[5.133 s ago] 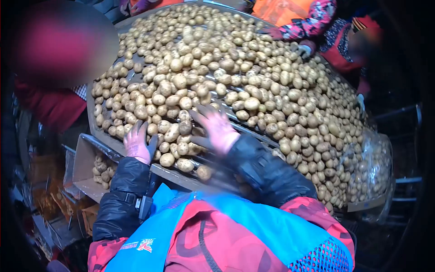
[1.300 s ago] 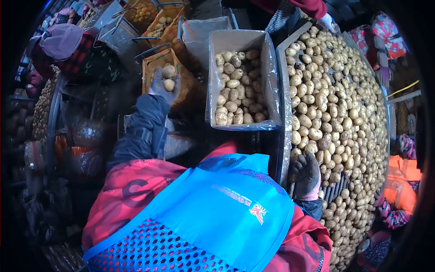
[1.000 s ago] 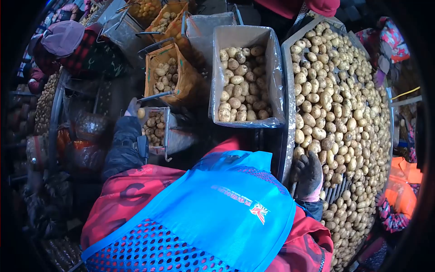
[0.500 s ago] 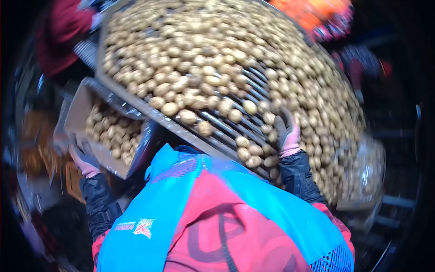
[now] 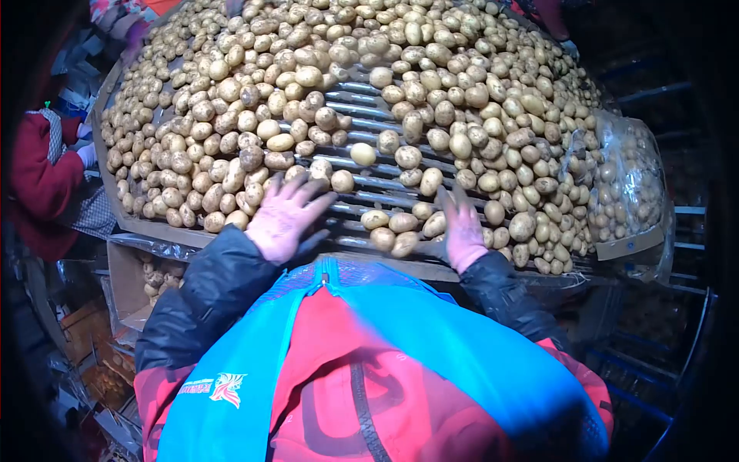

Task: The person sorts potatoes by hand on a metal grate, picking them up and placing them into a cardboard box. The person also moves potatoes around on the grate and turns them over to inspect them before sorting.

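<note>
The left hand [image 5: 283, 222] has moved from the box [image 5: 127, 279] at eight o'clock to nine o'clock on the bench [image 5: 158, 232], its fingers, like those of the right hand [image 5: 462, 229] at three, spread and ungrasping around central potatoes [image 5: 402, 222], seemingly gathering them, which calls for cupping inward gently.

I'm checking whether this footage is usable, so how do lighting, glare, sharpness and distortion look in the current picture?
Head view, lighting: bright over the potatoes, murky at far right; head view, glare: highlights on the clear plastic, glints on the bars; head view, sharpness: left hand and right hand fairly clear; head view, distortion: fisheye-like bulge, blackened corners.
</note>
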A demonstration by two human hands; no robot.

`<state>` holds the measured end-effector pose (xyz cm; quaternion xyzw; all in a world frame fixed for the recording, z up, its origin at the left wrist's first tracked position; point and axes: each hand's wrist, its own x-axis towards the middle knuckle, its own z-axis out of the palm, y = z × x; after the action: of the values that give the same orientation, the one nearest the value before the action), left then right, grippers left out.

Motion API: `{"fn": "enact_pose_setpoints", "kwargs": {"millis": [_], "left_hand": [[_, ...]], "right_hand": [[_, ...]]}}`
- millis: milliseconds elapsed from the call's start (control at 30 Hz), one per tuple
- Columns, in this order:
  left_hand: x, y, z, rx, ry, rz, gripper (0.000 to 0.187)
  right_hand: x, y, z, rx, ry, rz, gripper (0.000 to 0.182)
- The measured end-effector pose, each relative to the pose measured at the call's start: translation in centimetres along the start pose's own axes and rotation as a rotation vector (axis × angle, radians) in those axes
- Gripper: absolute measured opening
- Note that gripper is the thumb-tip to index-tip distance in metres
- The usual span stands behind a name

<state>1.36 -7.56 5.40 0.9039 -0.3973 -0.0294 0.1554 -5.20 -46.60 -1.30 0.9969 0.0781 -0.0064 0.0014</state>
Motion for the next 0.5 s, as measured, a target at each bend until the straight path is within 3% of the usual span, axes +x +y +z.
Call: {"fn": "enact_pose_setpoints", "kwargs": {"millis": [33,67,133,267,333,400,467,500], "left_hand": [[0.9,-0.2,0.5,-0.023,-0.025,0.011,0.061],[1.7,-0.8,0.8,0.007,0.018,0.056,0.06],[3.9,-2.0,0.9,-0.136,0.072,0.026,0.054],[9.8,-5.0,1.2,-0.036,-0.006,-0.098,0.058],[12.4,-4.8,0.3,0.061,-0.149,-0.069,0.041],[14.6,-5.2,0.3,0.051,-0.385,-0.175,0.053],[14.9,-5.8,0.6,0.071,-0.357,-0.137,0.043],[14.7,-6.2,1.2,0.078,-0.313,-0.129,0.037]], "right_hand": [[1.4,-2.6,-2.8,0.15,-0.05,0.058,0.104],[2.5,-2.9,-1.2,0.322,0.055,-0.01,0.106],[4.5,-6.3,-2.7,0.35,0.038,-0.063,0.109],[7.3,-11.5,-3.6,0.292,0.008,-0.136,0.108],[8.4,-12.7,-3.0,0.384,-0.062,-0.154,0.101],[8.3,-12.5,-3.6,0.472,-0.052,-0.174,0.086],[8.3,-10.0,-4.1,0.703,-0.063,-0.149,0.074],[8.3,-8.1,-4.5,0.601,0.188,-0.189,0.063]]}}
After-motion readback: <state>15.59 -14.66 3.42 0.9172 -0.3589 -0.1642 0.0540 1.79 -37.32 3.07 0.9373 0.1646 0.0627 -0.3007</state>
